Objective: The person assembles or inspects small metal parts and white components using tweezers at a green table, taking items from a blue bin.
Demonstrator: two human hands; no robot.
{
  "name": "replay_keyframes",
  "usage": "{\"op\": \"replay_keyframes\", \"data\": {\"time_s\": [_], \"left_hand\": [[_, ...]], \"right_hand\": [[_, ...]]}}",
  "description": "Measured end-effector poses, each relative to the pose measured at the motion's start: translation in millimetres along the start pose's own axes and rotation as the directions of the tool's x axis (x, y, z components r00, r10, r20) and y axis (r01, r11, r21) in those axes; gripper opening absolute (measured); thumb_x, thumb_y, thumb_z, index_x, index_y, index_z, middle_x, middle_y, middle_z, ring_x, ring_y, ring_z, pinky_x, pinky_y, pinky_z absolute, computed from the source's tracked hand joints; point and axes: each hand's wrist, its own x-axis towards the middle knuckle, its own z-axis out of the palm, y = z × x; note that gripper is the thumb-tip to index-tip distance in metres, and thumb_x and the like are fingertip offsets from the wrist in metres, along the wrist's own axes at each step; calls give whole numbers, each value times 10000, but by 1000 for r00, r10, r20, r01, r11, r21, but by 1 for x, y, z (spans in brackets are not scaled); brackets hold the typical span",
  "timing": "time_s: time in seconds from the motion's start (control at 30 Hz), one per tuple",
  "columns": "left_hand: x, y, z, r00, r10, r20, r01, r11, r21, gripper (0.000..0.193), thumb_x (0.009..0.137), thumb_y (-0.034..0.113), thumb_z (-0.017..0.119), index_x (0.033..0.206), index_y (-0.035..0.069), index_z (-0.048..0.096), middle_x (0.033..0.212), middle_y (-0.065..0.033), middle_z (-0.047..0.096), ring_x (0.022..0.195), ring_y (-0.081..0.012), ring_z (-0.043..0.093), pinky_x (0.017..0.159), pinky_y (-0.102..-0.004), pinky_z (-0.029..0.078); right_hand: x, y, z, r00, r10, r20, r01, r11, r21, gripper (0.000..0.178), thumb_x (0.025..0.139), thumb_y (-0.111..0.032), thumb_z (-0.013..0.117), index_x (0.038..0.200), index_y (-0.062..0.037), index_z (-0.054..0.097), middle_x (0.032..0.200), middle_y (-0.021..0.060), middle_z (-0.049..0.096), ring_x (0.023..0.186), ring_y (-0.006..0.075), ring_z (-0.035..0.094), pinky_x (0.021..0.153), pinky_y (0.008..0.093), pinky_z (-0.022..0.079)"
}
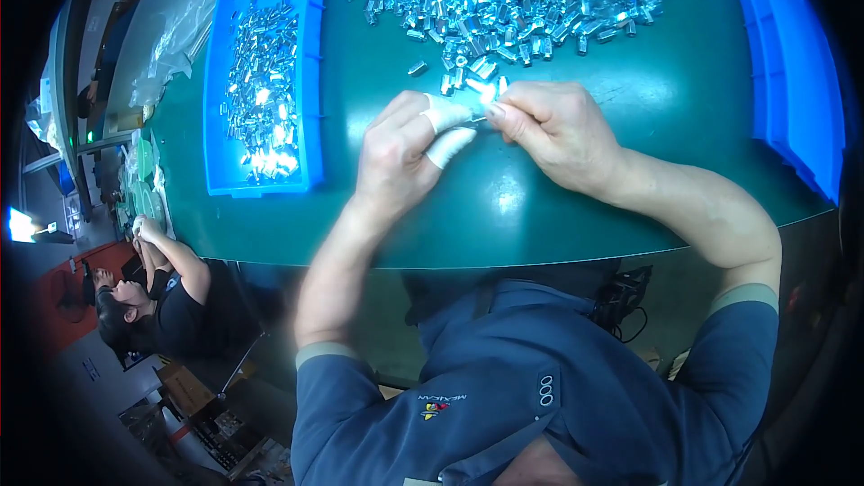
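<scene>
My left hand point(400, 146), with white finger covers on its thumb and forefinger, is closed in a pinch over the green table point(405, 234). Its fingertips meet those of my right hand point(562, 130), which is bare and also pinched. Between them shows a thin, small metal piece point(479, 119), partly hidden by the fingers; glare blurs its shape. Just beyond my fingertips lie several loose metal fittings point(477, 72), short and shiny. They sit at the near edge of a large pile of like metal fittings point(513, 0).
On the left stands a blue tray point(310, 126) holding many metal fittings. Another blue tray point(792, 81) is at the right edge of the table. Clear plastic bags point(175, 40) lie beyond the left tray. A co-worker point(171, 292) sits at the far left.
</scene>
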Motion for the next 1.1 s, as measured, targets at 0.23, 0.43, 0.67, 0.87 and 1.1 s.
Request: {"op": "replay_keyframes", "data": {"time_s": [0.23,0.43,0.67,0.87,1.1], "left_hand": [[2,3,3,996,39,-74,-33,996,78,216,764,47,837,960,54,745,879,-88,710,812,-275,661,698,-391,535],[-3,10,-11,1000,11,-19,-9,994,110,210,775,51,833,962,49,739,886,-91,716,813,-278,667,693,-388,539],[-21,-4,-53,992,-75,-97,108,910,401,196,843,100,812,1017,73,727,925,-124,721,838,-311,680,760,-402,542],[-28,-44,-112,925,-103,-366,331,694,639,209,876,69,777,1079,63,728,1001,-126,726,950,-304,684,864,-423,533],[7,-32,-32,986,-119,-117,153,928,340,306,817,126,832,1101,60,738,1080,-127,699,1032,-319,659,918,-402,529]], "right_hand": [[3,-3,6,995,100,6,-100,994,47,283,1045,-201,590,861,-3,677,674,64,632,606,144,603,570,320,471],[-2,-5,8,994,102,30,-105,986,133,357,1061,-262,574,830,-7,671,657,47,634,586,110,584,545,296,465],[0,-3,-6,955,291,-53,-250,890,381,470,1076,-355,558,753,-23,640,659,7,624,587,63,577,521,249,451],[0,-6,-4,968,250,-17,-223,892,393,451,1071,-356,571,770,-27,643,682,6,627,611,54,579,533,239,455],[2,2,1,973,227,-47,-196,916,350,353,1060,-311,593,858,-31,663,733,6,652,634,55,577,552,241,465]]}}
